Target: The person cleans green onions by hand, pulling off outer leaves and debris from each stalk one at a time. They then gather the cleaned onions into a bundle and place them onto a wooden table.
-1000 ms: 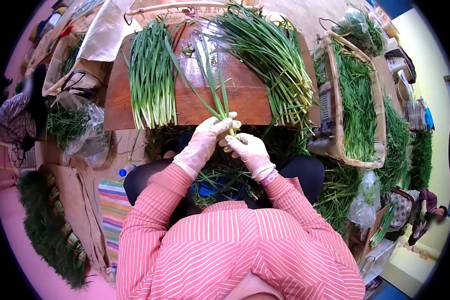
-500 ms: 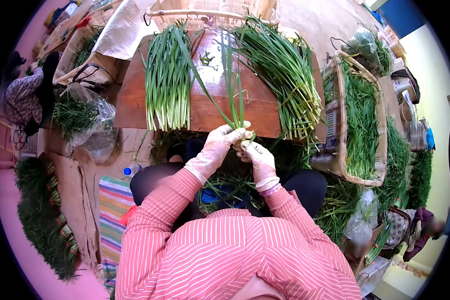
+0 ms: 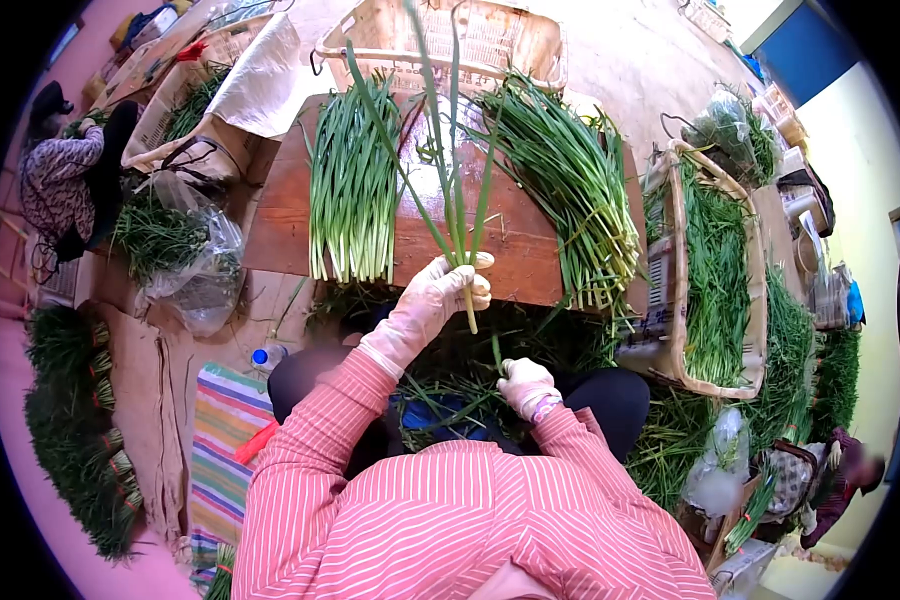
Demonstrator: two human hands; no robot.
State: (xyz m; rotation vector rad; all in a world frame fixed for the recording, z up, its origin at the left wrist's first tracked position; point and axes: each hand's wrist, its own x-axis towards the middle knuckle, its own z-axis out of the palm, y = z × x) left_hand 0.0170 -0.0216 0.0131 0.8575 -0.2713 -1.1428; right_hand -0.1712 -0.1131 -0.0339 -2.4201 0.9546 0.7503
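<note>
My left hand (image 3: 438, 300), in a thin whitish glove, pinches a garlic chive (image 3: 457, 225) near its pale base. Its long leaves fan upward over the wooden board (image 3: 450, 270), and the white stem end pokes out below my fingers. Lower and to the right, my gloved right hand (image 3: 528, 388) is closed on a short strip of green leaf (image 3: 497, 350). On the board lie two piles of garlic chives: a neat, aligned left pile (image 3: 355, 190) and a larger, looser right pile (image 3: 575, 190). Loose leaf scraps (image 3: 450, 375) cover the area below my hands.
Beyond the board stands a plastic crate (image 3: 450, 40). At the right is a crate (image 3: 678, 270) full of greens; a plastic bag of greens (image 3: 205, 260) lies left. Bundled greens (image 3: 65, 430) line the left wall. Other people sit at the far left (image 3: 60, 170) and lower right (image 3: 840, 480).
My hands have come apart: the right has moved down and away with a leaf strip, while the left keeps the garlic chive, its white stem end now showing. The view has shifted slightly.
</note>
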